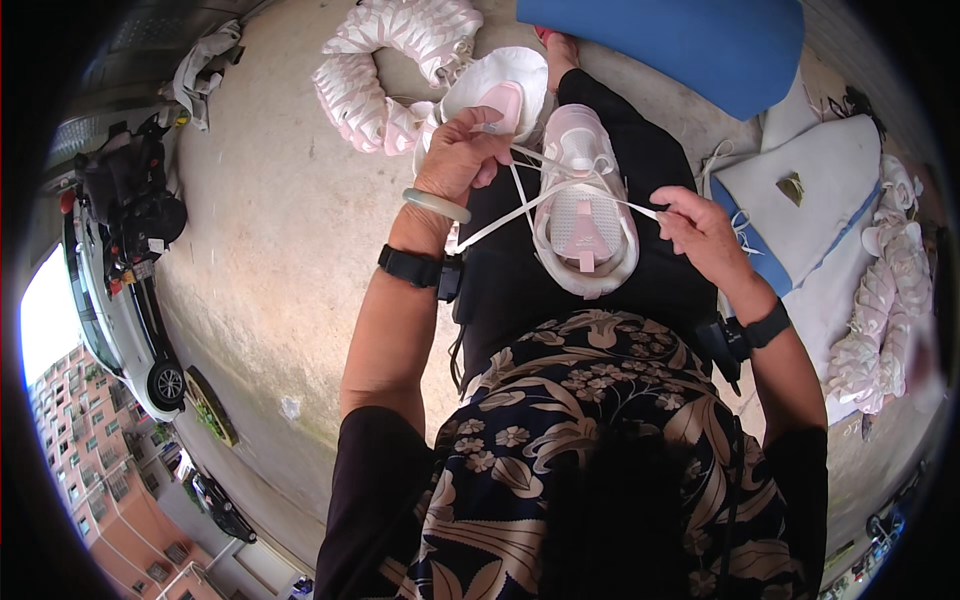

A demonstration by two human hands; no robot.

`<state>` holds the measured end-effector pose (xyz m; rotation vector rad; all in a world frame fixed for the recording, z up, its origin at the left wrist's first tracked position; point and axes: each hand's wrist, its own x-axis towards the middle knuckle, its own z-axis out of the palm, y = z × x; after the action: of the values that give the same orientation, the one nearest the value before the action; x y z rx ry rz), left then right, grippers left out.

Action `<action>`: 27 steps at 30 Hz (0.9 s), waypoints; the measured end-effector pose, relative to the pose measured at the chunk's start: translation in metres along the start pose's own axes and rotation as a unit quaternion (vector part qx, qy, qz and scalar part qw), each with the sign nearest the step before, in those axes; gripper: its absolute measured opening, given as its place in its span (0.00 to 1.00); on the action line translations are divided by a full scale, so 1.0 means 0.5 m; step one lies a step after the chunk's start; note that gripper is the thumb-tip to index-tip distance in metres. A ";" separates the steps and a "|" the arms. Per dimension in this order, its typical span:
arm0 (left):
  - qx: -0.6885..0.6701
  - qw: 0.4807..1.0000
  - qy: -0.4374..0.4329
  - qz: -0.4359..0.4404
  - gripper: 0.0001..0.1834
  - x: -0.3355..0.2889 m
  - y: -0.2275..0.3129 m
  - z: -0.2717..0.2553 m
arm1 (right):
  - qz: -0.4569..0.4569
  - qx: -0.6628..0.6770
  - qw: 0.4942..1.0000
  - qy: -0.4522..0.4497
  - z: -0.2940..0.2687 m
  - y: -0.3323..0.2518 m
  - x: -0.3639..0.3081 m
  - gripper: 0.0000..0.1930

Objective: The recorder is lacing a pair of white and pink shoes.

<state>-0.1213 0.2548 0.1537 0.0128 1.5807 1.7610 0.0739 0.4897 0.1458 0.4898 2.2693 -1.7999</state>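
Near: dark floral-print garment [540, 440] at bottom ctr, black pants [650, 140] above it. Pink/white shoe [585, 225] sits on the lap, ctr frame, toe end apparently toward top.

Hands: L hand [462, 150], upper ctr-left, thumb + fingers pressed tog., pinching white lace [490, 228]; exact contact pt partly hidden. R hand [700, 232], ctr-right, thumb + index pinching lace at the shoe's right side. Lace runs across the shoe opening, w/ a slack run off to the left.

Status (my read): lacing approx. partway. Some lace looks to be in the shoe; long loose lengths remain, no finished bow. Can't tell # of eyelets threaded, too small. Left: rest of threading if any, take up slack, secure ends.

Further: another pink/white shoe piece [525, 80] just beyond L hand; curved stack of similar pcs [405, 30] top ctr-left, 2nd stack [880, 320] far right. Blue sheet [680, 45] top right.

Far: white car [115, 320] mid-left, pinkish bldg [100, 430] lower left.
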 end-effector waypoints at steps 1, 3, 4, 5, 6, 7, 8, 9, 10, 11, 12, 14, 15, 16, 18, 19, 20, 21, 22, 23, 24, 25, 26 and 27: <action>0.072 0.997 -0.011 -0.002 0.15 -0.001 -0.001 -0.010 | -0.002 0.005 1.000 -0.001 -0.007 -0.009 -0.008 0.07; 0.219 0.976 -0.016 0.008 0.15 0.001 -0.013 -0.018 | 0.016 -0.006 1.000 -0.012 -0.023 -0.042 -0.029 0.06; 0.219 0.976 -0.012 0.008 0.15 0.006 -0.031 -0.029 | 0.033 -0.018 0.999 -0.025 -0.027 -0.058 -0.039 0.05; 0.279 0.957 -0.018 0.076 0.16 0.015 -0.054 -0.043 | -0.023 -0.025 0.999 -0.023 -0.028 -0.066 -0.048 0.05; 0.335 0.931 -0.029 0.143 0.18 0.020 -0.058 -0.035 | -0.023 -0.026 0.999 -0.021 -0.035 -0.067 -0.059 0.05; 0.408 0.898 0.014 0.161 0.14 0.021 -0.061 -0.028 | -0.020 -0.016 1.000 -0.003 -0.045 -0.064 -0.070 0.05; 0.407 0.899 0.013 0.162 0.14 0.025 -0.067 -0.020 | -0.017 -0.006 1.000 0.014 -0.054 -0.063 -0.082 0.05; 0.452 0.871 0.028 0.191 0.11 0.027 -0.073 -0.015 | -0.016 -0.013 1.000 0.016 -0.061 -0.065 -0.091 0.05; 0.495 0.840 0.044 0.218 0.08 0.030 -0.077 -0.010 | -0.018 -0.014 1.000 0.015 -0.064 -0.070 -0.101 0.05; 0.494 0.834 0.052 0.241 0.05 0.033 -0.082 -0.005 | -0.022 -0.004 1.000 0.019 -0.067 -0.075 -0.112 0.05; 0.494 0.834 0.051 0.242 0.05 0.036 -0.082 0.002 | -0.025 0.007 0.999 0.023 -0.068 -0.079 -0.123 0.05; 0.485 0.813 0.131 0.295 0.06 0.041 -0.084 0.020 | -0.044 -0.020 0.998 0.029 -0.069 -0.083 -0.144 0.06; 0.486 0.812 0.133 0.295 0.06 0.042 -0.091 0.025 | -0.064 -0.020 0.997 0.038 -0.071 -0.086 -0.152 0.07; 0.441 0.846 0.140 0.264 0.07 0.042 -0.099 0.031 | -0.083 -0.020 0.995 0.046 -0.076 -0.089 -0.162 0.07; 0.394 0.877 0.146 0.232 0.08 0.044 -0.114 0.041 | -0.014 0.018 0.998 0.052 -0.102 -0.113 -0.196 0.07; 0.386 0.885 0.151 0.210 0.08 0.046 -0.122 0.045 | -0.010 0.036 0.995 0.094 -0.115 -0.120 -0.211 0.06; 0.378 0.893 0.157 0.188 0.09 0.047 -0.129 0.046 | -0.007 0.053 0.990 0.134 -0.127 -0.125 -0.226 0.05; 0.418 0.870 0.151 0.212 0.09 0.044 -0.134 0.049 | -0.007 0.054 0.989 0.135 -0.142 -0.124 -0.246 0.05; 0.418 0.871 0.152 0.211 0.09 0.039 -0.139 0.051 | -0.019 0.086 0.980 0.178 -0.156 -0.122 -0.263 0.05; 0.452 0.857 0.138 0.203 0.08 0.033 -0.146 0.055 | -0.032 0.118 0.968 0.220 -0.169 -0.122 -0.277 0.06; 0.485 0.844 0.122 0.195 0.07 0.028 -0.150 0.061 | -0.032 0.117 0.968 0.221 -0.183 -0.133 -0.293 0.06; 0.485 0.845 0.112 0.197 0.07 0.022 -0.152 0.065 | -0.063 0.152 0.964 0.207 -0.196 -0.141 -0.303 0.05; 0.486 0.844 0.115 0.196 0.07 0.014 -0.152 0.064 | -0.094 0.188 0.959 0.191 -0.207 -0.140 -0.310 0.05; 0.501 0.824 0.112 0.242 0.07 0.008 -0.150 0.067 | -0.098 0.229 0.955 0.161 -0.219 -0.132 -0.317 0.06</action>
<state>-0.0698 0.2814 0.0955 0.7985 2.6900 1.0512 0.2002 0.5620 0.2879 0.7006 2.1426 -2.5329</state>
